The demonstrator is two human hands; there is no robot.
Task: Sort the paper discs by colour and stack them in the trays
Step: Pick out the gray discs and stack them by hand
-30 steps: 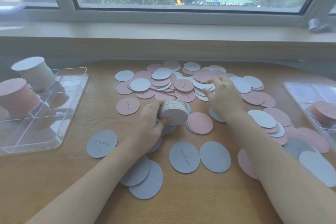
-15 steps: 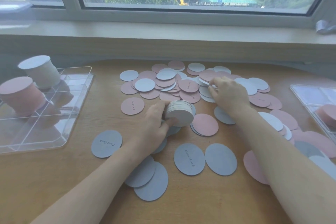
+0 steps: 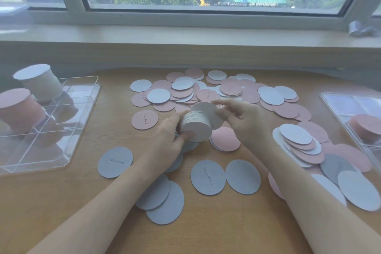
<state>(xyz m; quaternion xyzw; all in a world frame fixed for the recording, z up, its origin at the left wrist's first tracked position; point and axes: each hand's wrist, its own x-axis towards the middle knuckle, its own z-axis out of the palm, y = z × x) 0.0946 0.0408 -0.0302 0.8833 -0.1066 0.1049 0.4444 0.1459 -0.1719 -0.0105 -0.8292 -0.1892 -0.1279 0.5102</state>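
Change: right hand point(image 3: 245, 121) is coming back from the far heap, where I had it half a second ago, and is now meeting the white stack point(image 3: 196, 125).
Left hand point(image 3: 171, 140): its grip is curling round the near side of the white stack, thumb under the lower edge, holding it tilted just above the desk point(image 3: 82, 202).
Right hand grip: fingers are half curled, pinching a single white disc point(image 3: 208, 109) against the stack's far end.
Loose discs point(image 3: 185, 93): pink and grey-white ones are lying scattered and overlapping across the desk.
Left tray point(image 3: 61, 130): a pink stack point(image 3: 18, 109) and a white stack are standing in its compartments.
Right tray point(image 3: 350, 101): pink discs are sitting inside.
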